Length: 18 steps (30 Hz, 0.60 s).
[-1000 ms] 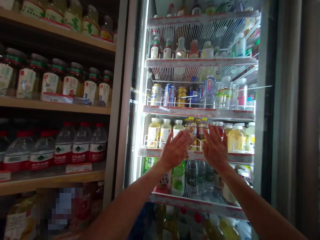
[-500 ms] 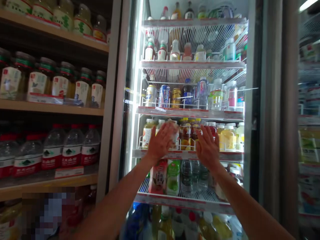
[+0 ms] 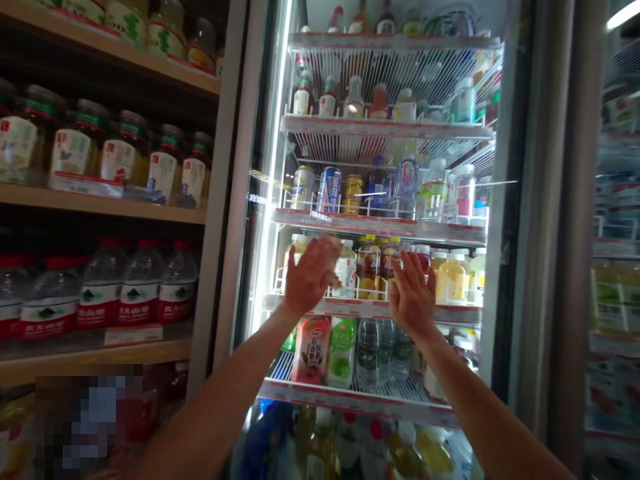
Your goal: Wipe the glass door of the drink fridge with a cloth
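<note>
My left hand lies nearly flat against the glass door of a lit drinks cooler, level with a shelf of bottled drinks. Under its fingers, a pale crumpled cloth sticks out on the right side; the hand hides most of it, and blur hides its detail. My right hand rests on the same pane further right, fingers stretched out and holding nothing. Behind the glass between the hands stand a white-labelled bottle and dark bottles with yellow caps.
Metal frames edge the cooler. At the left, open wooden shelves carry tea bottles and red-capped water bottles. Further cooler shelves hold cans, a red carton-like bottle and clear bottles. Another glass-fronted cooler stands right.
My left hand has slid left across the glass with the cloth, uncovering more of the white-labelled bottle. My right hand stays in nearly the same place. The view has shifted slightly.
</note>
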Each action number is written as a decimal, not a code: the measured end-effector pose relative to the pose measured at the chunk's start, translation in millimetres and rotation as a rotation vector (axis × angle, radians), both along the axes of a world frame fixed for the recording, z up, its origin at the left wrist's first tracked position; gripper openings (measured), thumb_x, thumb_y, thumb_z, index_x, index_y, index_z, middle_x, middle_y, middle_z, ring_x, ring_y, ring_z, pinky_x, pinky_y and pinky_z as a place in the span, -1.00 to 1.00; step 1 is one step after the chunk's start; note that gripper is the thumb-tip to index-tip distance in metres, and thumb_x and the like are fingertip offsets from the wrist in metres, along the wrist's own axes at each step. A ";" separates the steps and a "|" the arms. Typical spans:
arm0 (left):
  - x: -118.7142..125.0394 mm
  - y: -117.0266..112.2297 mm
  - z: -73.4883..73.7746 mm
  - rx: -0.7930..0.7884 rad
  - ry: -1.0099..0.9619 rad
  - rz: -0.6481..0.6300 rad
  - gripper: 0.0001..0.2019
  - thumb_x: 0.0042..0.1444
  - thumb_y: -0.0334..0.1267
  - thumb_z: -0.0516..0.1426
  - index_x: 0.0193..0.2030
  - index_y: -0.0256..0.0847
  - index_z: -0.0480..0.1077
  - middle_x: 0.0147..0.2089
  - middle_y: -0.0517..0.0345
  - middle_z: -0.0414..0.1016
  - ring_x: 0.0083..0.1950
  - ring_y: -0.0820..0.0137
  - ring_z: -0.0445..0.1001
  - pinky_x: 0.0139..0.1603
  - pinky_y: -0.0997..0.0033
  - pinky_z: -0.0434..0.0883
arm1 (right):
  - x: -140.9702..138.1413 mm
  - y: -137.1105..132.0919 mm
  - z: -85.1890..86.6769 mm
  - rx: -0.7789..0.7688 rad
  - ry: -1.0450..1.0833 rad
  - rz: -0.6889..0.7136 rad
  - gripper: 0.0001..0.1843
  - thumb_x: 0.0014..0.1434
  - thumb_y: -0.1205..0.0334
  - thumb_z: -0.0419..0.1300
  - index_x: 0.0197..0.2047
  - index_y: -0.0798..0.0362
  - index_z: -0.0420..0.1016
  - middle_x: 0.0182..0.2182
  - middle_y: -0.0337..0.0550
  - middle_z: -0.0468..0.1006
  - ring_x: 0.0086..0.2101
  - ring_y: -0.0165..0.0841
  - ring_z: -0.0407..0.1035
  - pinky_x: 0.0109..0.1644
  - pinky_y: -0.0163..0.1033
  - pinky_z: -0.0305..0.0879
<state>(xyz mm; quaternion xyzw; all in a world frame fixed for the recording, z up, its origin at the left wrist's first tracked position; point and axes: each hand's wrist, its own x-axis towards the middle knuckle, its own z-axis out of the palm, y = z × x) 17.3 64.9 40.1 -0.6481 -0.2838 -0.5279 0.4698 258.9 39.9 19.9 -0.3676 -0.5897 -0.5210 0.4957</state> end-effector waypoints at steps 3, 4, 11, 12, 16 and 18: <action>-33.9 6.5 19.7 -0.023 -0.435 0.040 -0.53 0.22 -0.19 -0.09 0.26 -0.24 0.14 0.28 -0.12 0.19 0.33 0.21 0.12 0.34 -0.05 -0.16 | -2.3 0.6 -0.6 0.009 0.012 -0.008 -0.40 0.21 0.29 -0.02 0.32 -0.04 0.00 0.24 -0.06 0.21 0.25 -0.20 0.02 0.29 0.08 -0.13; -34.2 6.6 22.0 -0.020 -0.513 0.052 -0.53 0.22 -0.19 -0.09 0.26 -0.25 0.14 0.29 -0.13 0.19 0.33 0.19 0.11 0.33 -0.06 -0.13 | -2.9 0.9 -0.9 0.015 0.015 -0.009 -0.39 0.21 0.29 -0.01 0.32 -0.04 -0.01 0.24 -0.05 0.20 0.25 -0.20 0.02 0.29 0.08 -0.13; 8.1 -3.8 4.2 0.005 0.102 0.026 -0.56 0.19 -0.29 -0.07 0.21 -0.01 0.22 0.29 0.10 0.20 0.36 0.31 0.05 0.35 0.06 -0.15 | -0.2 0.5 -1.2 0.002 -0.002 0.008 -0.34 0.21 0.29 -0.01 0.35 -0.07 -0.10 0.28 -0.08 0.13 0.27 -0.21 -0.03 0.31 0.07 -0.17; -1.8 -3.3 6.2 -0.007 0.064 0.033 -0.57 0.19 -0.28 -0.06 0.20 0.00 0.23 0.28 0.10 0.22 0.35 0.30 0.07 0.35 0.05 -0.17 | 0.2 0.3 -1.2 -0.002 -0.005 0.009 -0.34 0.21 0.29 -0.01 0.35 -0.07 -0.10 0.28 -0.08 0.13 0.27 -0.22 -0.03 0.31 0.07 -0.17; -48.9 2.2 21.4 -0.042 -0.465 0.079 -0.57 0.20 -0.24 -0.08 0.21 -0.14 0.23 0.27 -0.06 0.22 0.32 0.20 0.13 0.31 -0.06 -0.08 | -1.7 0.0 -1.3 0.019 -0.002 0.005 -0.34 0.21 0.30 -0.01 0.35 -0.04 -0.10 0.26 -0.05 0.16 0.27 -0.22 -0.02 0.31 0.06 -0.17; -44.4 2.0 20.4 -0.034 -0.546 0.078 -0.56 0.19 -0.24 -0.07 0.21 -0.21 0.22 0.28 -0.13 0.21 0.32 0.15 0.12 0.28 -0.08 -0.01 | -3.3 0.2 -1.5 0.037 0.003 0.006 -0.34 0.21 0.31 -0.01 0.35 -0.04 -0.10 0.26 -0.04 0.18 0.26 -0.22 -0.01 0.31 0.06 -0.17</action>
